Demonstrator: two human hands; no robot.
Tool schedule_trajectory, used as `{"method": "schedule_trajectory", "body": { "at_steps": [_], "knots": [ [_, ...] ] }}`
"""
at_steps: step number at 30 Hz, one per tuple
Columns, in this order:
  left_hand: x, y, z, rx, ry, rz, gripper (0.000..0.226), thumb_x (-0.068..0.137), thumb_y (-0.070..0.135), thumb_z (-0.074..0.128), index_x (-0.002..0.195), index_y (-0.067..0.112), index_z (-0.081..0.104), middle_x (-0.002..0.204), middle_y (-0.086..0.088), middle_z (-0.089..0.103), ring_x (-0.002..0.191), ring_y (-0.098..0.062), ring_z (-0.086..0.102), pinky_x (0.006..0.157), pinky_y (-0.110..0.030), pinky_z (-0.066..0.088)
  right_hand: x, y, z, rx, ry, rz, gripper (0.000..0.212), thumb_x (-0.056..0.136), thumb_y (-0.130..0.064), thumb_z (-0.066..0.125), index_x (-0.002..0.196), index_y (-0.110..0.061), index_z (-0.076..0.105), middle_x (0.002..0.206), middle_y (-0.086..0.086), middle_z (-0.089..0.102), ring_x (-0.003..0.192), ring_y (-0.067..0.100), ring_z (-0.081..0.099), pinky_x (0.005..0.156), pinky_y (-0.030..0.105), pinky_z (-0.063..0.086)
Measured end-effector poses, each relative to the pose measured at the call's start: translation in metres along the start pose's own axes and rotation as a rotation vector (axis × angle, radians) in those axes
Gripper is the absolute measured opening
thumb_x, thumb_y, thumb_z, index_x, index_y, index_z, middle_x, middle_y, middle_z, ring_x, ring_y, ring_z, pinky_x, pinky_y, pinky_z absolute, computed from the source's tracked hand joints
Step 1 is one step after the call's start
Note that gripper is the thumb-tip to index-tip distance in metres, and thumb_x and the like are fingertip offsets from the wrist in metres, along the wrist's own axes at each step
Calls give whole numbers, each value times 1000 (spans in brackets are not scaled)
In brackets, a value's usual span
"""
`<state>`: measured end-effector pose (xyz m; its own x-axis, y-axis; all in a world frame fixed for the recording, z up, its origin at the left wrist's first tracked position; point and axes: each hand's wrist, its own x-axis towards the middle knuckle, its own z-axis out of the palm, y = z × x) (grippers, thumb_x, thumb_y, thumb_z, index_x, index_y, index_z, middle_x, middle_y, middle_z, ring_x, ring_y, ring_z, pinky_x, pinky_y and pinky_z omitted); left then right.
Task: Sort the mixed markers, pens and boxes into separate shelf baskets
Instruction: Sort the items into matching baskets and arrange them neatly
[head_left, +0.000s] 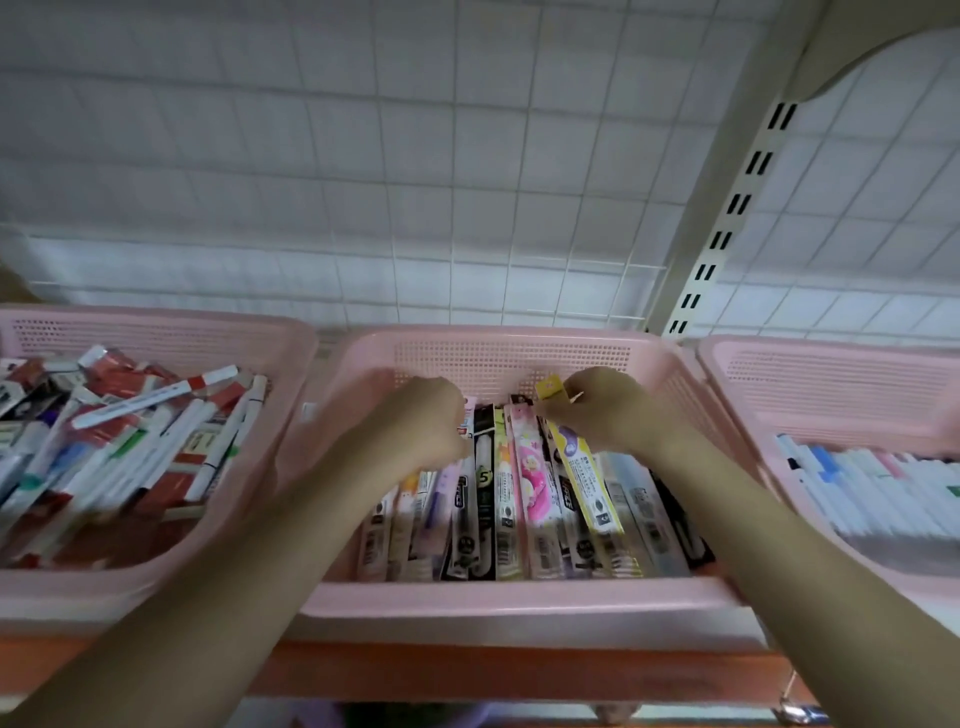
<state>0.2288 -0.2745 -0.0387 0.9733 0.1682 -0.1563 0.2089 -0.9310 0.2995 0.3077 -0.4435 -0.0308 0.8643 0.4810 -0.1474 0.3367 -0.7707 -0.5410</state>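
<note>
Three pink baskets stand side by side on the shelf. The middle basket (519, 597) holds a row of slim pen packets (519, 493) standing on edge. My right hand (608, 410) pinches the top of a yellow packet (576, 467) at the basket's far end. My left hand (421, 421) is curled at the far ends of the left-hand packets; what it holds is hidden. The left basket (156, 332) is heaped with mixed white markers (156, 405) and red boxes (171, 493). The right basket (831, 374) holds white pens (883, 488) laid in a row.
A white wire grid (467, 156) backs the shelf, and a cream slotted upright (727, 218) rises behind the gap between the middle and right baskets. The orange shelf edge (467, 670) runs along the front under my forearms.
</note>
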Motion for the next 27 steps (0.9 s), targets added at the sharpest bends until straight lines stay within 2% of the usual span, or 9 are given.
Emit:
{"method": "schedule_trajectory", "body": {
  "at_steps": [4,6,8,10,16,19,22,25,27],
  "knots": [
    [-5,-2,1,53,-8,10,13,87,25,64,83,17,54,79,-1,50,67,-16,47,53,-21,30,-10,5,1,-255,-99,34,47,91,-51,48,65,-12,48,60,2,54,51,11,49,48,19,35],
    [-7,1,0,1,28,43,14,89,26,61,80,15,58,74,2,51,62,-11,46,52,-18,29,-14,5,0,-395,-220,61,46,92,-54,45,83,-11,58,77,3,62,67,11,56,50,21,33],
    [-9,2,-7,-117,116,65,20,90,28,60,100,11,65,93,1,65,75,-8,56,66,-17,41,-17,2,-3,-448,-254,100,60,92,-56,44,120,-4,53,104,7,63,85,16,56,59,24,36],
    [-13,-2,-19,-219,237,53,27,90,27,60,111,10,62,111,-3,66,89,-12,62,82,-22,48,-18,-7,-7,-449,-198,78,65,92,-53,45,136,-6,37,115,6,57,89,17,51,63,23,37],
    [-42,-65,-51,-314,507,-29,13,90,22,59,95,13,67,91,1,69,79,-13,64,69,-24,49,-19,-92,21,-279,-47,-206,53,93,-47,47,137,-20,41,123,4,59,103,20,57,78,24,42],
    [-65,-122,-64,-294,570,-73,10,88,17,59,86,11,67,80,5,67,75,-13,62,71,-28,51,-16,-147,52,-175,19,-312,37,93,-46,48,122,-23,53,110,0,62,87,13,58,70,18,40],
    [-91,-186,-71,-272,570,-131,12,87,17,62,88,7,68,87,-7,70,84,-22,64,78,-34,51,-9,-198,87,-119,98,-342,31,93,-35,51,118,-19,60,110,5,65,92,20,59,66,14,34],
    [-116,-246,-77,-140,475,-173,19,86,19,63,72,6,64,73,-8,64,79,-27,63,65,-27,41,-7,-240,128,-83,86,-320,26,95,-30,49,109,-14,64,107,9,67,99,24,60,80,23,42],
    [-131,-279,-80,-35,405,-199,23,87,22,61,69,8,58,75,-12,59,87,-31,60,67,-29,35,-8,-261,154,-119,50,-296,26,96,-29,47,104,-12,64,105,9,66,97,24,59,78,26,43]
  ]
}}
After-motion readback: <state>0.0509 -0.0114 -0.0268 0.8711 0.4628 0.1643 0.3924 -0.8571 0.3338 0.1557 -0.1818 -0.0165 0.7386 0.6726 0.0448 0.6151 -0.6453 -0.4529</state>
